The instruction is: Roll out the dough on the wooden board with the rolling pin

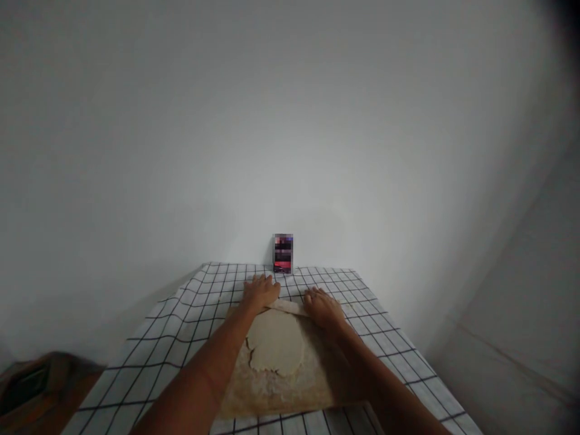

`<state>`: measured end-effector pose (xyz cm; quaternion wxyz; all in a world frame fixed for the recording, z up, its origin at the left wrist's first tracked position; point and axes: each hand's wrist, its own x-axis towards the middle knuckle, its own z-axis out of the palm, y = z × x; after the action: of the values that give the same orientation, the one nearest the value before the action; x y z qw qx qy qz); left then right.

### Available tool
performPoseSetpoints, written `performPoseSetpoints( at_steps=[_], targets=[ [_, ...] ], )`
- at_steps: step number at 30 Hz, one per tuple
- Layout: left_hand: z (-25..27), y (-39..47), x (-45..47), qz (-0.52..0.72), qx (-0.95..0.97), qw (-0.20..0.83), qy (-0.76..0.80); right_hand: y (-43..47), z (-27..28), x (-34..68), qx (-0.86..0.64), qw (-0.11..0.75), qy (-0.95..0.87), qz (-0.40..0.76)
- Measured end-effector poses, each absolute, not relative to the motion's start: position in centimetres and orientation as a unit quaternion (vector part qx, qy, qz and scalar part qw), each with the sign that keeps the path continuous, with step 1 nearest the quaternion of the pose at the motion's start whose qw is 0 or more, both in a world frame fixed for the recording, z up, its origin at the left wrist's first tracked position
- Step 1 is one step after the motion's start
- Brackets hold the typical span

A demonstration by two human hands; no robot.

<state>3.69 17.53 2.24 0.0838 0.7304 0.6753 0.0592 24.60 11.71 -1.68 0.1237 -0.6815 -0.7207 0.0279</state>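
A pale rolling pin [286, 307] lies crosswise at the far edge of a flattened sheet of dough [276, 341]. My left hand [261, 292] is over the pin's left end, its fingers reaching forward over it. Around the right end, my right hand [324, 307] is closed with bent fingers. Both hands hide the ends of the pin. The dough is roughly round, with cracked, ragged edges at its left and near sides. Beneath it is a wooden board [272, 402] dusted with flour.
A white tablecloth with dark grid lines [167, 338] covers the table. An upright phone with a blurred screen [283, 254] leans against the white wall [290, 151] at the back. At the lower left stands a brown wooden object [49, 380].
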Motion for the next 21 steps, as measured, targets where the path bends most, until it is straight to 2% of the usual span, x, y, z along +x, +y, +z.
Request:
performPoseSetpoints(
  at_steps=[4, 9, 21],
  targets=[
    [2.2, 18.3, 3.9, 0.064, 0.730, 0.084, 0.676, 12.8, -1.1, 25.0, -0.671, 0.085, -0.735, 0.039],
    [2.2, 17.1, 3.6, 0.075, 0.730, 0.067, 0.676, 11.7, -0.9, 24.7, -0.671, 0.078, -0.737, 0.029],
    [1.2, 11.6, 1.9, 0.077, 0.758, 0.011, 0.648, 5.0, 0.3, 22.9, -0.662, 0.113, -0.741, 0.014]
  ],
)
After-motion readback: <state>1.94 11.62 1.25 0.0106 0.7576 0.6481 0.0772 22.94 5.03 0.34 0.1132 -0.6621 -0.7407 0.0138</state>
